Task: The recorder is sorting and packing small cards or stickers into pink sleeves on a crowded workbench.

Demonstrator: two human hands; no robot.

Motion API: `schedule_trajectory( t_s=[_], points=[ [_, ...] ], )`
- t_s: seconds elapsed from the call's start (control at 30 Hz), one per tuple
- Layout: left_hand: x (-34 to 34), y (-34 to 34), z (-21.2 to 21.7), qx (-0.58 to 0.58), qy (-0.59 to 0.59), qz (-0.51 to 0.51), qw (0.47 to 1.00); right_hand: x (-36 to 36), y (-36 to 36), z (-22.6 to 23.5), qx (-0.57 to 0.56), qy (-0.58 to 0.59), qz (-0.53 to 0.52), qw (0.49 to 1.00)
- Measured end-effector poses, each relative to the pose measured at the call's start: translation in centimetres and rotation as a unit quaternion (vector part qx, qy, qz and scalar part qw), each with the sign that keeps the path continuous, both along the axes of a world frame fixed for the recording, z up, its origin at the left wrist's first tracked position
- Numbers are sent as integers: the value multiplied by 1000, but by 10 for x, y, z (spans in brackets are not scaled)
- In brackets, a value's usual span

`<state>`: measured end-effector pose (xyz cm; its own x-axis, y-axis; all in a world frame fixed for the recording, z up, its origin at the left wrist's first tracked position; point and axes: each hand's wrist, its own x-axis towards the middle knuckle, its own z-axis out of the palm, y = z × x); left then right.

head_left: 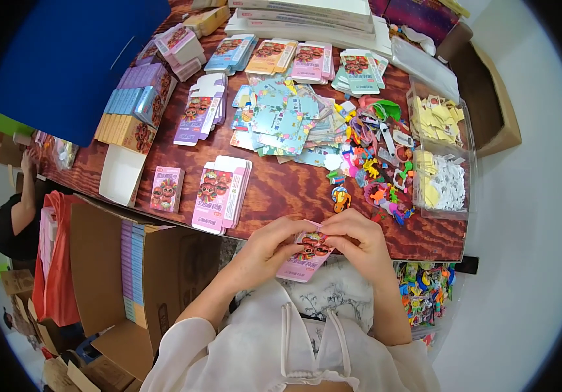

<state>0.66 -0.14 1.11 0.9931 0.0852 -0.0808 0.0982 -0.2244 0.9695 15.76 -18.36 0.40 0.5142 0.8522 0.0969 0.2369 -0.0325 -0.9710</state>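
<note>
Over my lap, at the table's front edge, a small pink carton [302, 266] with a printed cartoon figure is held in both hands. My left hand [261, 251] pinches its left side, thumb on the front. My right hand [360, 243] grips the upper right corner, fingers closed at the carton's top end; what exactly the fingertips do there is hidden. Left of my hands lies a stack of flat pink cartons [219, 196], and beside it a pink box [166, 189] standing apart. Small colourful plastic toys [375, 179] are heaped just beyond my right hand.
Printed cards [281, 121] are piled mid-table. Flat carton stacks in purple [197, 114], blue [230, 53], orange [271, 56] and green [360, 72] surround them. Clear trays [469, 186] hold yellow and white pieces. A cardboard box [183, 274] stands left below the table; another person [16, 222] works far left.
</note>
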Motion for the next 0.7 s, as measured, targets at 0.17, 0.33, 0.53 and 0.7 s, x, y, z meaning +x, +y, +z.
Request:
schedule_trajectory(
  t_s=[0.17, 0.33, 0.53, 0.7],
  points=[
    [-5, 19, -13, -335, -32, 105, 936, 8, 25, -3, 28, 318, -98, 943],
    [11, 19, -15, 85, -164, 192, 964, -7, 83, -15, 79, 413, -90, 903],
    [1, 34, -12, -133, -140, 313, 930, 35, 145, -3, -149, -151, 12, 977],
    [0, 36, -13, -145, -54, 324, 933, 68, 189, -11, -121, -440, -58, 888]
  ],
)
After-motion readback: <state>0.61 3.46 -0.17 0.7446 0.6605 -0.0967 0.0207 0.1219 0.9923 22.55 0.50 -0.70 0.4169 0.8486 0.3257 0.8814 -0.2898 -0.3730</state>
